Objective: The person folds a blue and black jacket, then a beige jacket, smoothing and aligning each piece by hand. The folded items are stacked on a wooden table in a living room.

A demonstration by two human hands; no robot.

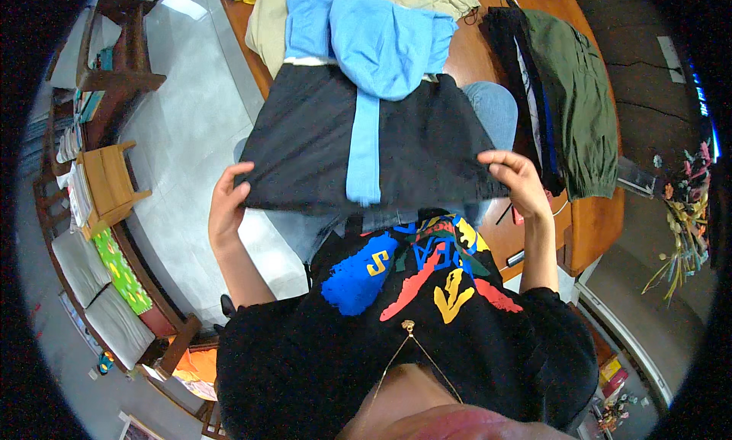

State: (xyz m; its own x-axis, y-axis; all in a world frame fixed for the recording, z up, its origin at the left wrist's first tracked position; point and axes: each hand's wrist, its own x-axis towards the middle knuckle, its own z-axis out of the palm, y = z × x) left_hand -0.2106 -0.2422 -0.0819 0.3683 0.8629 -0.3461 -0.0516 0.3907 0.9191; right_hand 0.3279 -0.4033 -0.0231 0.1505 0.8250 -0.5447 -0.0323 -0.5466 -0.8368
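Observation:
A black and light-blue hooded jacket (305,135) is spread before me, its blue hood at the far end and a blue strip running down the black middle toward me. My left hand (229,203) pinches the near left corner of the black cloth between thumb and fingers. At the near right corner, my right hand (522,182) grips the same edge, so the cloth hangs taut between both hands above my lap. The jacket's far end lies over a beige garment (267,20) on the wooden table (595,234).
Folded dark green trousers (572,97) with a gathered cuff lie at the table's right, beside darker clothes. Dried flowers (675,219) stand further right. On the left are a small wooden stool (110,184) and a wooden bench with grey cushions (99,303).

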